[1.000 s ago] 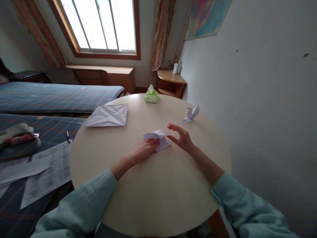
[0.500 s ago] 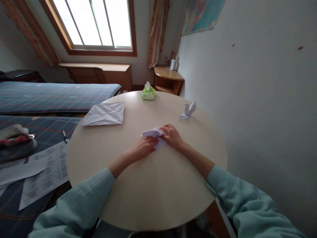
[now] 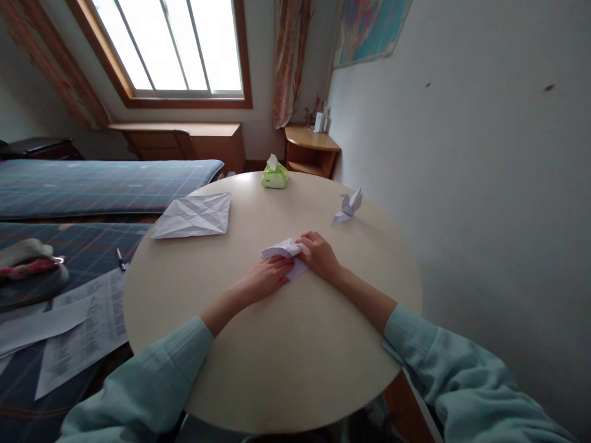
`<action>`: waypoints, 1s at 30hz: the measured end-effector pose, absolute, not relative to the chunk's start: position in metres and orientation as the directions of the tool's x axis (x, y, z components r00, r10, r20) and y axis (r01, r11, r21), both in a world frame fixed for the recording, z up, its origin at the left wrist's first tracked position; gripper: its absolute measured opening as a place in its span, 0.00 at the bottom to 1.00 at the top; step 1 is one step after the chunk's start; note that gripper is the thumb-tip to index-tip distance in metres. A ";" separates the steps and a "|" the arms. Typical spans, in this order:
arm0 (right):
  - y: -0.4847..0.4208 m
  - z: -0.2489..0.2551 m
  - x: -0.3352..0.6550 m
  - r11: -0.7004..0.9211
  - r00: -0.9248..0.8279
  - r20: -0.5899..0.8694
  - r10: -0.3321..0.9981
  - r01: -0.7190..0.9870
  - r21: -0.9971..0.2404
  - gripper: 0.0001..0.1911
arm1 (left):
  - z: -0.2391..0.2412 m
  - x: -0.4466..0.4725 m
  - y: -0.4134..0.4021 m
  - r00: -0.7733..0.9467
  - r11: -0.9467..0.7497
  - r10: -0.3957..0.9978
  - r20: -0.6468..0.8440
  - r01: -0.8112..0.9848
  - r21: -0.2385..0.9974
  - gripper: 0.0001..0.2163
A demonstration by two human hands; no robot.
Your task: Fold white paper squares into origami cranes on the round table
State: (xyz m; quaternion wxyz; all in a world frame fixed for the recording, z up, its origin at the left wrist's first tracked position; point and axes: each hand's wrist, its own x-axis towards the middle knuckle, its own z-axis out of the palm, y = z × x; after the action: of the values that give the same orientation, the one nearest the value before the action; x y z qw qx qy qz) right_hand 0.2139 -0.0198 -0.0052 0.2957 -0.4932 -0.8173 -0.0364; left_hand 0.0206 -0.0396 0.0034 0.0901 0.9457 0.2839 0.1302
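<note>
A partly folded white paper (image 3: 280,250) lies near the middle of a round beige table (image 3: 277,363). My left hand (image 3: 266,276) rests flat on the paper's near edge, fingers stretched out and pressing it down. My right hand (image 3: 319,253) is curled over the paper's right side, fingers closed on a fold. Both sleeves are pale blue-green.
A creased, unfolded white sheet (image 3: 192,215) lies at the table's far left. A finished paper bird (image 3: 348,207) stands at the far right, a green tissue pack (image 3: 274,176) at the far edge. Left of the table are beds with printed papers (image 3: 78,326) and a pen (image 3: 120,259). A wall runs along the right.
My right hand, which hovered open beside the paper a second ago, has come down and closed on its right side. The left hand has stayed pressed on it.
</note>
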 end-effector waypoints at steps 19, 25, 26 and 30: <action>-0.014 0.001 0.216 0.295 -0.084 0.331 0.940 0.687 -0.664 0.10 | 0.007 0.025 -0.045 0.841 -0.853 0.508 0.187 0.462 0.243 0.17; -0.011 0.001 0.220 0.211 -0.074 0.205 0.976 0.558 -0.802 0.11 | 0.007 0.028 -0.047 0.845 -0.851 0.506 0.176 0.455 0.264 0.18; -0.010 0.000 0.219 0.207 -0.066 0.204 0.977 0.552 -0.808 0.11 | 0.007 0.028 -0.047 0.845 -0.851 0.505 0.173 0.456 0.260 0.18; -0.010 -0.004 0.217 0.178 -0.023 0.197 0.980 0.537 -0.825 0.10 | 0.006 0.027 -0.046 0.851 -0.859 0.496 0.170 0.453 0.238 0.19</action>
State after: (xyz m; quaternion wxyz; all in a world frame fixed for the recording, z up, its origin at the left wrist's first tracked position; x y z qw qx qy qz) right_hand 0.2167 -0.0097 -0.0042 0.3953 -0.5766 -0.6578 0.2804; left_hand 0.0270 -0.0456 0.0056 0.0950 0.9574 0.2478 0.1135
